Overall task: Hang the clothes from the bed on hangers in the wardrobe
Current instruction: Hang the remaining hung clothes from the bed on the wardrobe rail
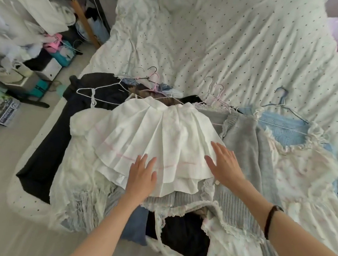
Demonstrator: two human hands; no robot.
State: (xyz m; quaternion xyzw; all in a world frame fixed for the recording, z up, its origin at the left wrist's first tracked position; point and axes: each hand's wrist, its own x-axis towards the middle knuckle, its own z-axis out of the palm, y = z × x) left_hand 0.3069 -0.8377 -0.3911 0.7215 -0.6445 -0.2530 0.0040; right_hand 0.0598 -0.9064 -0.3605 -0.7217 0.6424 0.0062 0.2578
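Your left hand (142, 173) lay flat, fingers straight and slightly spread, palm down on the lower hem of the white pleated skirt (155, 140). Your right hand (223, 162) was also flat with fingers extended, pressing the skirt's right edge, black band on that wrist. Both forearms reached forward from the bottom. The skirt sat on top of the clothes pile at the near edge of the bed (237, 37), wire hangers (213, 96) just behind it
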